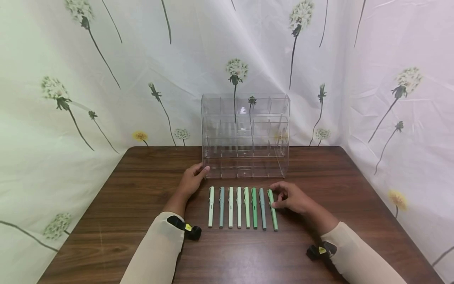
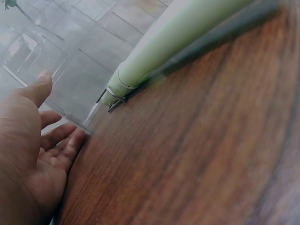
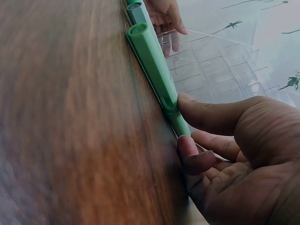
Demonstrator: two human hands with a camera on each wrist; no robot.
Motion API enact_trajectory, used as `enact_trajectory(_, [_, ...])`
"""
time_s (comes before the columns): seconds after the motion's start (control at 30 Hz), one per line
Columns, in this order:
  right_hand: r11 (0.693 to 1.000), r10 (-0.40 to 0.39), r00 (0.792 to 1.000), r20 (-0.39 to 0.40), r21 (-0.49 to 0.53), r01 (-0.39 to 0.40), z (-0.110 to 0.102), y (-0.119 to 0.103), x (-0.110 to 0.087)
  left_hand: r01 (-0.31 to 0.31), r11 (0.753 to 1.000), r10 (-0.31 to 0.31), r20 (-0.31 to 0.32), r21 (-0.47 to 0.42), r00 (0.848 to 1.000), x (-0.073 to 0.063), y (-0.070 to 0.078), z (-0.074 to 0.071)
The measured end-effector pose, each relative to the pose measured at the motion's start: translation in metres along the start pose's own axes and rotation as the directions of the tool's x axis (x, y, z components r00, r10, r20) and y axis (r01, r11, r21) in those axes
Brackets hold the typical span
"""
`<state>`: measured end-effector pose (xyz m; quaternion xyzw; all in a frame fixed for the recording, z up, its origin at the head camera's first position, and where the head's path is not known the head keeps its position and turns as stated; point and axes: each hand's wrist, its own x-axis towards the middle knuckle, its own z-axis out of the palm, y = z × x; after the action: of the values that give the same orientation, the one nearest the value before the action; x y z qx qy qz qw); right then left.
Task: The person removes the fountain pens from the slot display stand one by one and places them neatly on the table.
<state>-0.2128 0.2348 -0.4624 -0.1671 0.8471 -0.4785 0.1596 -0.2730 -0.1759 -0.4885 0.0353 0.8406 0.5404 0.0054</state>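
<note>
A row of pens with clips lies on the table, in pale green, blue-grey and green. At the row's right end, my right hand (image 1: 292, 198) pinches a green pen (image 1: 273, 213) between thumb and fingers near its clip end; this pen lies slightly aslant. Behind the row stands a clear plastic organizer (image 1: 244, 167) with stepped compartments. My left hand (image 1: 191, 179) is at its lower left front corner, fingers loosely bent along the side, thumb extended. In the left wrist view, a pale green pen (image 2: 159, 51) lies close beside the organizer's bottom corner.
The dark wooden table (image 1: 134, 209) ends at the back against a white curtain (image 1: 184, 71) printed with dandelions. More curtain hangs at both sides. Each forearm wears a black strap with a small camera (image 1: 193, 232).
</note>
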Motion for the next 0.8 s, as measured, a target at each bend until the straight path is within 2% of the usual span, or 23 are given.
enact_trajectory(0.33, [1.000, -0.004, 1.000, -0.006, -0.002, 0.004, 0.0008, 0.0008, 0.0006, 0.013, 1.000, -0.013, 0.002, -0.006, 1.000, -0.0011, 0.0014, 0.0000])
enact_trajectory(0.8, [0.998, 0.010, 1.000, -0.018, 0.054, -0.009, 0.0022, 0.0014, 0.0006, 0.010, 1.000, -0.010, 0.010, -0.008, 1.000, -0.0014, 0.0018, -0.0003])
